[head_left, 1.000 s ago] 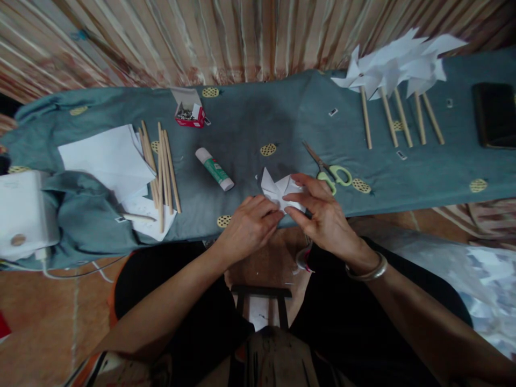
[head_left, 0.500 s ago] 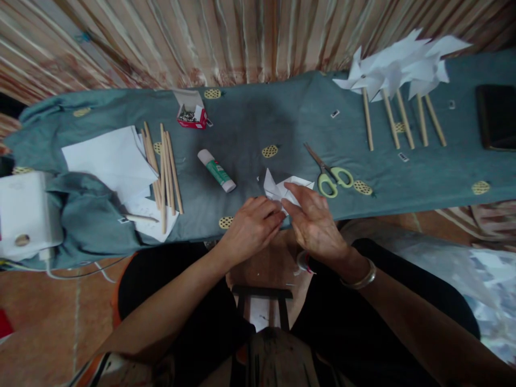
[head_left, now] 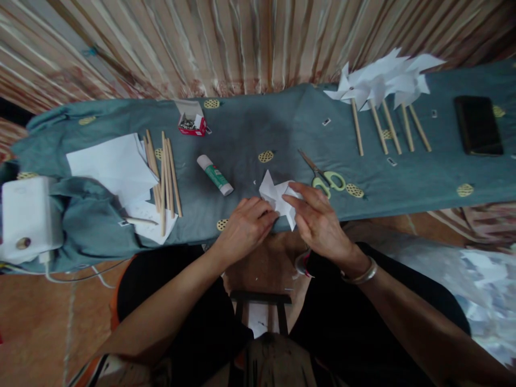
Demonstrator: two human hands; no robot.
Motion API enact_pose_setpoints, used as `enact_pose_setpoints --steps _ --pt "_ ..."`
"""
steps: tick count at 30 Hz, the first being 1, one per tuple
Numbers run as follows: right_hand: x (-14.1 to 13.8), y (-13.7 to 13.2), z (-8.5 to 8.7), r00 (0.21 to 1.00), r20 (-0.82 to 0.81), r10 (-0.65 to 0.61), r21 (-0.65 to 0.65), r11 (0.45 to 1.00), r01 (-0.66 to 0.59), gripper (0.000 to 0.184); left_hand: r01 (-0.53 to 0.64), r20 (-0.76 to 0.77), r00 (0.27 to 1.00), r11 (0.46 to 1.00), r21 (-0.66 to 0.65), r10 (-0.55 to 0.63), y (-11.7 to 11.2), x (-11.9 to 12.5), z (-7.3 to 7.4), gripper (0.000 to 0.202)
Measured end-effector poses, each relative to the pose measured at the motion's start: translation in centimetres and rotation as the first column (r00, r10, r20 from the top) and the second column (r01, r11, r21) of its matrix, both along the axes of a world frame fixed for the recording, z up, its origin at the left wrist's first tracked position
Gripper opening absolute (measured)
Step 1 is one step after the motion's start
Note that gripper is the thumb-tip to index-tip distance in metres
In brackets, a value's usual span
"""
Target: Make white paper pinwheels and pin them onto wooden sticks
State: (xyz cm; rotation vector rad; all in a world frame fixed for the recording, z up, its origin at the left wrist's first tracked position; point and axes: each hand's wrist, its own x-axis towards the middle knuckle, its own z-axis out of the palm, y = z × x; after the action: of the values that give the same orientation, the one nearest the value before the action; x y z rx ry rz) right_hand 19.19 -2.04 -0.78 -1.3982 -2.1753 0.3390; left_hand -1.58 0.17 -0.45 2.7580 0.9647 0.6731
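A white paper pinwheel, partly folded with pointed blades, lies at the front edge of the cloth-covered table between my hands. My left hand is closed on its lower left side, fingertips pressed together on the paper. From the right, my right hand pinches its right blade between thumb and fingers; a bracelet circles that wrist. Scissors with light green handles lie just beyond the right hand. A green and white glue stick rests to the left of the paper.
Several wooden sticks lie beside white paper sheets on the left. Farther back stands an open red box of small metal pieces. Finished pinwheels on sticks lie at back right, near a dark flat device. A white box sits far left.
The pinwheel shows more openly now, with a blade pointing down toward me. My left hand has shifted slightly left and down. The whole view has moved a little.
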Motion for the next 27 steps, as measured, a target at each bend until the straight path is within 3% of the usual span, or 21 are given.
enact_pose_setpoints --steps 8,17,27 --pt "0.9 0.3 0.4 0.999 -0.025 -0.035 0.030 0.999 0.035 0.039 -0.050 -0.011 0.999 0.998 0.040 0.051 1.1 -0.7 -0.2 0.019" --pt "0.6 0.8 0.9 0.992 -0.073 -0.098 0.067 0.992 0.103 0.030 -0.032 0.061 0.998 0.999 0.032 0.030 0.9 -0.9 0.0 0.015" --pt "0.4 2.7 0.5 0.989 -0.081 -0.126 0.096 0.986 0.133 0.032 -0.061 0.137 0.989 0.998 0.016 0.059 0.8 -1.7 0.4 0.011"
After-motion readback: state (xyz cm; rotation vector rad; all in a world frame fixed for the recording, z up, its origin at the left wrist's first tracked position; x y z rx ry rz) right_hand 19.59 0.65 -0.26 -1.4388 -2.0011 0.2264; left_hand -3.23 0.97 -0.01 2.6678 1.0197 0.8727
